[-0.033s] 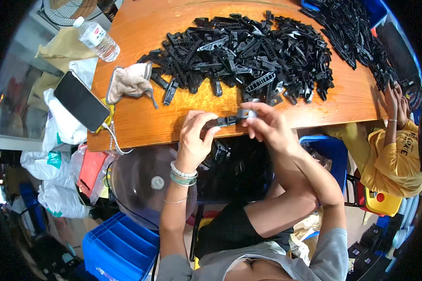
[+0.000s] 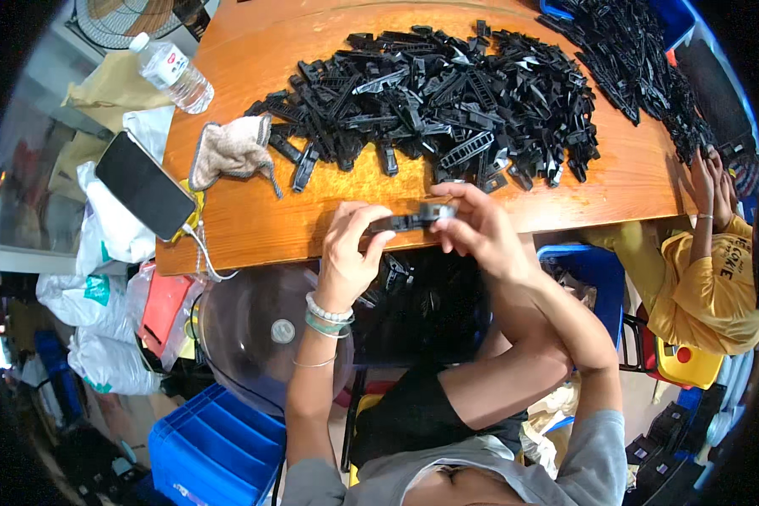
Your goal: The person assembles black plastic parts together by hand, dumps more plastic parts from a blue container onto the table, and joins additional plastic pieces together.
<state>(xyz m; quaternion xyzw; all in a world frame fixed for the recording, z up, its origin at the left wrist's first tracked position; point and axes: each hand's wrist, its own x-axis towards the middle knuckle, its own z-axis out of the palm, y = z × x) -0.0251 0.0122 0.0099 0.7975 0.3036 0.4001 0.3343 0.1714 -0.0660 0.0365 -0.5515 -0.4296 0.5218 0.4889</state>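
A small black plastic part [image 2: 406, 223] is held level just over the front edge of the wooden table [image 2: 329, 181]. My left hand [image 2: 352, 244] pinches its left end between thumb and fingers. At its other end, my right hand [image 2: 481, 228] has thumb and fingertips closed around a greyish, looped section, slightly blurred. Beyond my hands lies a large heap of similar black plastic parts [image 2: 430, 101], some long and slotted like ladders. A few loose ones sit at the heap's near edge.
At left are a crumpled cloth [image 2: 232, 150], a water bottle [image 2: 173, 74] and a phone [image 2: 146, 184] with a white cable. Below stand a clear round tub [image 2: 253, 329] and a blue crate [image 2: 219, 447]. Another person's hands [image 2: 707, 181] touch a second black pile [image 2: 624, 63].
The looped right end of the black part has tilted and shifted slightly left between my right fingers. My left hand stays in nearly the same place.
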